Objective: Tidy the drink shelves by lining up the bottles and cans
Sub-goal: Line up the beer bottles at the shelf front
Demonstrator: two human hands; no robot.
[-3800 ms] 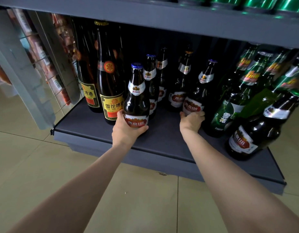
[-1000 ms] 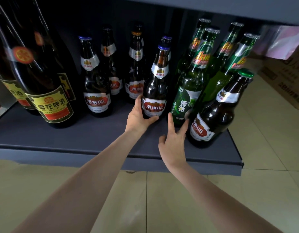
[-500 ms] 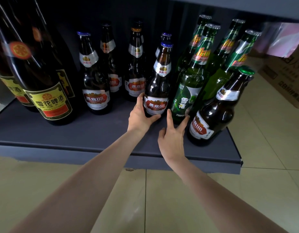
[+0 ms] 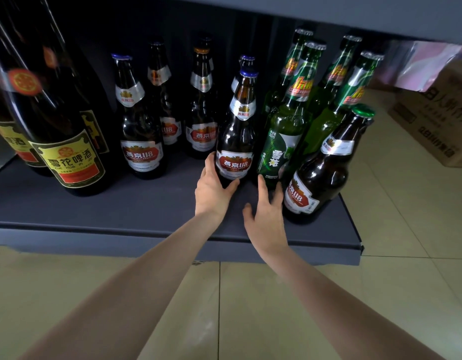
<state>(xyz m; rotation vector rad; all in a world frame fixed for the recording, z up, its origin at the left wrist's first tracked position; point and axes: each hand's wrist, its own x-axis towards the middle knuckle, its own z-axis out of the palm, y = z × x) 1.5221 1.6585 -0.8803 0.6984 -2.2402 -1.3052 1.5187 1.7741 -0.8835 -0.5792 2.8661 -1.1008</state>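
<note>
Gripping brown bottle (image 4: 235, 141) base with left hand (image 4: 211, 189) to straighten its row; right hand (image 4: 266, 216) spread, empty, near shelf (image 4: 120, 203) front edge.

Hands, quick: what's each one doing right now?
Left hand: grips the brown glass U8 beer bottle at its base.
Right hand: open, holding nothing.

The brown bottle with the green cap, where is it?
In the head view, the green-capped brown bottle stands at the shelf's front right corner, beside the green bottles.
</note>
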